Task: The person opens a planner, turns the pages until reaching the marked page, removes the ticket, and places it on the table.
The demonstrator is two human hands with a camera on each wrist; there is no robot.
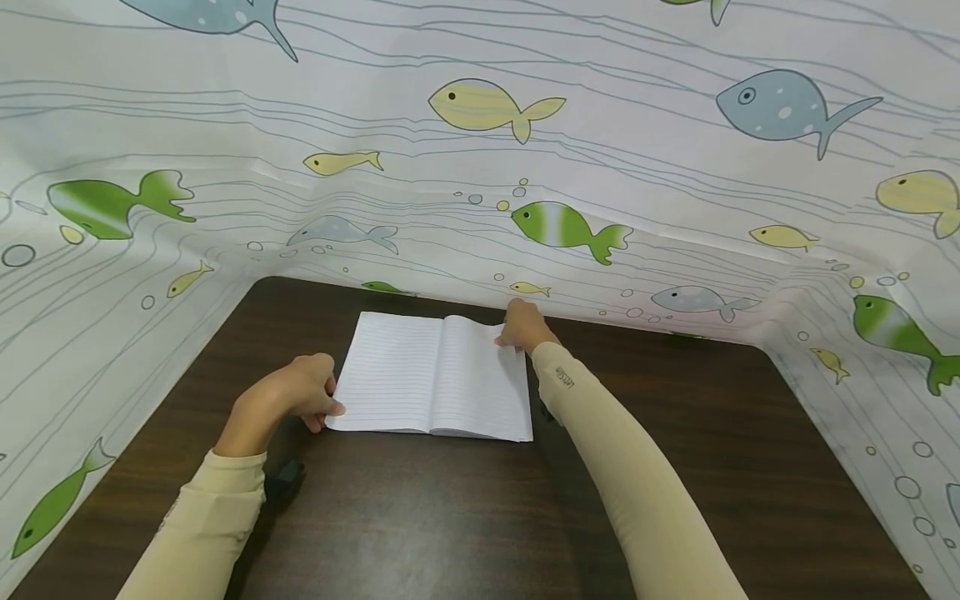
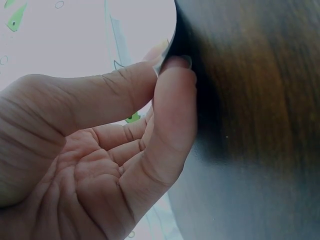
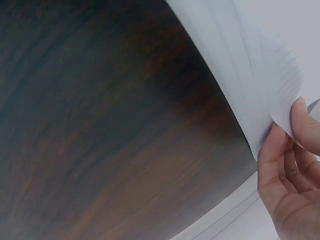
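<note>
An open notebook (image 1: pixel 390 367) with blank lined pages lies on the dark wooden table. My left hand (image 1: pixel 303 389) pinches its near left corner between thumb and forefinger; the left wrist view shows the corner bent up between the fingertips (image 2: pixel 176 95). At the far right corner is my right hand (image 1: pixel 525 325). In the right wrist view, its thumb and forefinger pinch a page (image 3: pixel 287 90) that curls up off the pages beneath.
The brown wood-grain table (image 1: pixel 450 517) runs up to a white fish-patterned covering (image 1: pixel 660 208) behind and at both sides. A small dark object (image 1: pixel 285 481) shows beside the left wrist.
</note>
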